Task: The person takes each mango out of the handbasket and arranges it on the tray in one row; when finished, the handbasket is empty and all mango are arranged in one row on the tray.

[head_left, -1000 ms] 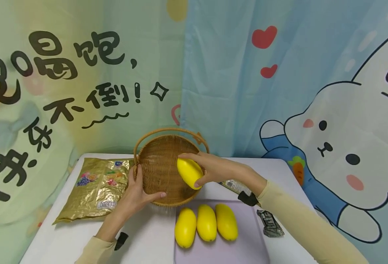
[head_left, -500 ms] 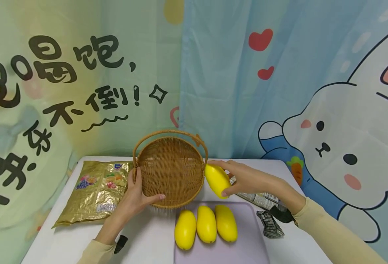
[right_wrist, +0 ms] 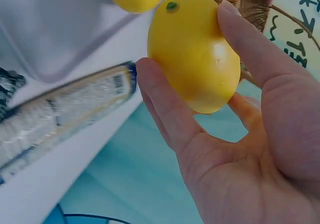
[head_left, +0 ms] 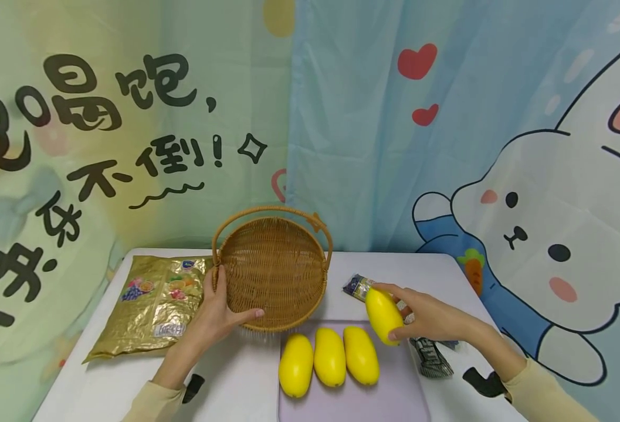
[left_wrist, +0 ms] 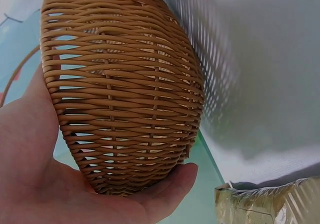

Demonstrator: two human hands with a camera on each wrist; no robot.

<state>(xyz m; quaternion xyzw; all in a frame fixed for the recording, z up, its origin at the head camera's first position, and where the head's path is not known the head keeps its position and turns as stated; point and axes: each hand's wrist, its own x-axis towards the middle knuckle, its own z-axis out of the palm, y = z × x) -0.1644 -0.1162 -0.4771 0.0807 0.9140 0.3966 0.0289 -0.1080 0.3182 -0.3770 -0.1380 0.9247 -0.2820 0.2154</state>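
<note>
A brown wicker basket [head_left: 273,275] with a hoop handle stands tilted, its mouth facing me, and nothing shows inside it. My left hand [head_left: 220,319] grips its left side, thumb along the lower rim; the left wrist view shows the woven wall [left_wrist: 125,89] against the palm. A yellow mango [head_left: 383,316] is held by my right hand [head_left: 431,313] between thumb and fingers, over the right edge of the pale purple tray [head_left: 402,398]. In the right wrist view its green stem end [right_wrist: 172,6] shows. Three more mangoes [head_left: 329,357] lie side by side on the tray.
A gold fruit-print bag [head_left: 156,305] lies left of the basket. A long printed packet [right_wrist: 70,111] lies behind the right hand, partly hidden in the head view. A small black wrapper [head_left: 431,358] sits at the tray's right edge. A printed curtain [head_left: 341,146] hangs behind the table.
My right hand has carried the mango out from before the basket, rightward and toward me, to the tray's right edge. The left hand and basket have stayed put.
</note>
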